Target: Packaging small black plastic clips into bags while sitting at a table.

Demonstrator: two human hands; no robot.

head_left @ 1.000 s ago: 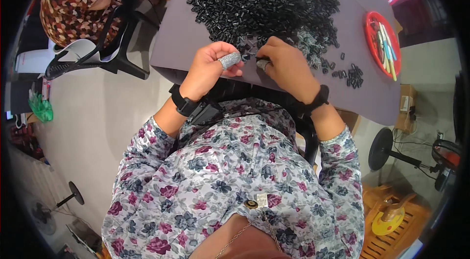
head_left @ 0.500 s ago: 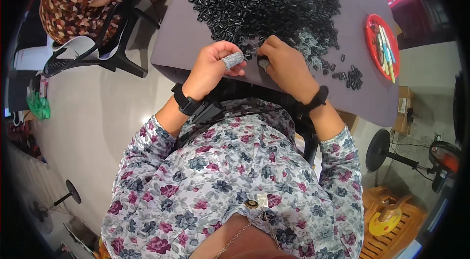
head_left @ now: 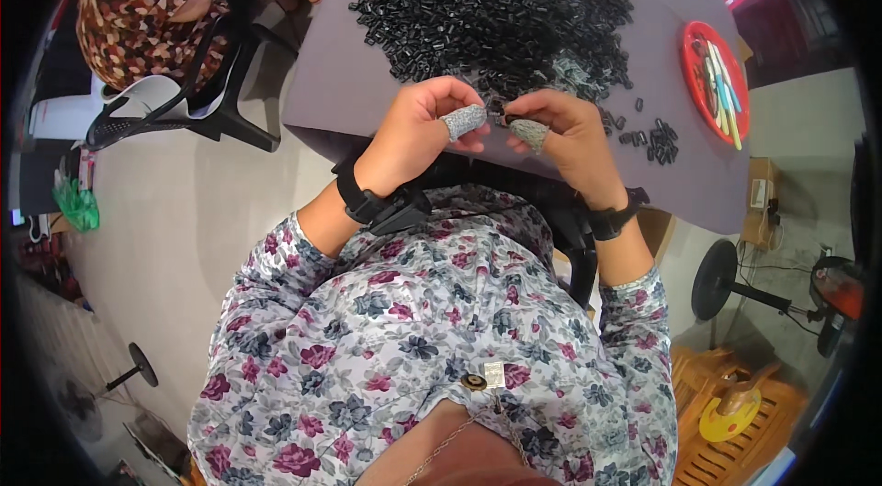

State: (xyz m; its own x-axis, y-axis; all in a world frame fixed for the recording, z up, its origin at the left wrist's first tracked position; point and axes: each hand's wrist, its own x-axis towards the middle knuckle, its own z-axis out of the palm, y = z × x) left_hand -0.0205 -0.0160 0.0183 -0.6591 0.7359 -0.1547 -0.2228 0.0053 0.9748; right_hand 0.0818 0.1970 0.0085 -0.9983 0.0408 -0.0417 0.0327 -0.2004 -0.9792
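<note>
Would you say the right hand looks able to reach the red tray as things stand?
Probably yes: only low, scattered black pieces lie between the right hand and the red tray, though that hand looks occupied.

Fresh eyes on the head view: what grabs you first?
First, the big heap of small black pieces on the grey table, top centre. Just below it, the left hand and right hand come close together, each with a grey cover on one digit and a small dark piece at their fingertips. Then the bright red tray of slim tools, at the table's right side.
</note>
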